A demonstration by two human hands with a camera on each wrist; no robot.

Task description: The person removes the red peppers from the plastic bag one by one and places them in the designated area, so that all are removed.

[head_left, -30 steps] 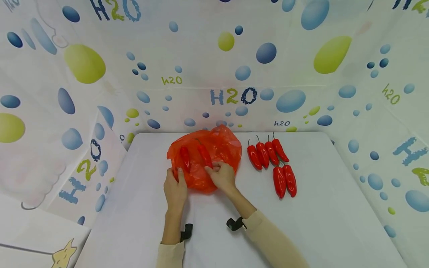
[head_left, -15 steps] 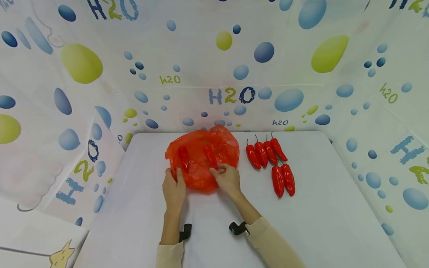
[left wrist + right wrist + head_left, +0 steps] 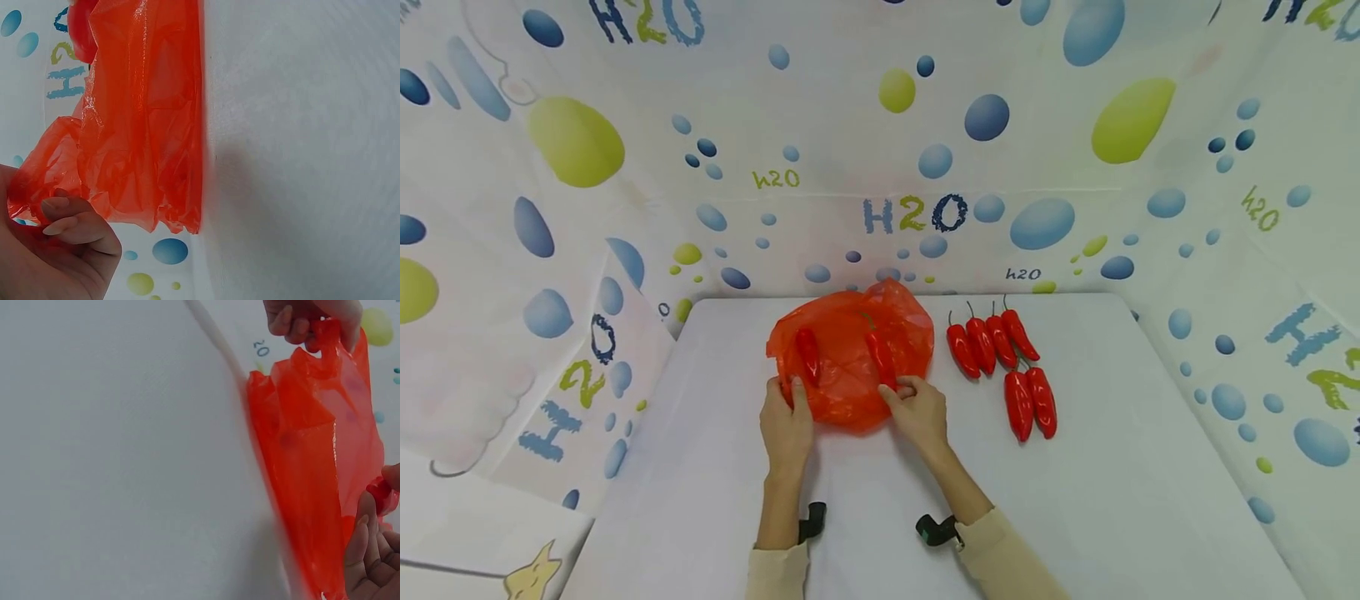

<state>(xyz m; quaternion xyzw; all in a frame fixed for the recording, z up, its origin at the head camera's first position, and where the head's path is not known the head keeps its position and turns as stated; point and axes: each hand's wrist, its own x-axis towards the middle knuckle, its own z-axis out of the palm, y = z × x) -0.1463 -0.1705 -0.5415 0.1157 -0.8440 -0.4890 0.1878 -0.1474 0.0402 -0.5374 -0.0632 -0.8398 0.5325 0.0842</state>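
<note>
A thin, see-through red plastic bag (image 3: 846,404) lies spread on the table. My left hand (image 3: 787,427) grips its left edge, the film bunched between fingers and thumb in the left wrist view. With thumb and fingers, my right hand (image 3: 921,417) pinches the lower tip of a red chili pepper (image 3: 881,354) over the bag's right half, its green stem pointing away from me. A second red chili pepper (image 3: 807,354) shows at the bag's left half. In the right wrist view only the end of the pinched pepper (image 3: 380,489) appears between the fingers.
Several more red chili peppers lie right of the bag: a back row (image 3: 981,343) and a front pair (image 3: 1030,402). The white table (image 3: 1112,483) meets a bubble-patterned cloth backdrop (image 3: 820,108) at the back and sides.
My right hand has drawn the pinched chili pepper to the right and slightly toward me, away from the other pepper on the bag. The left hand keeps its grip on the bag.
</note>
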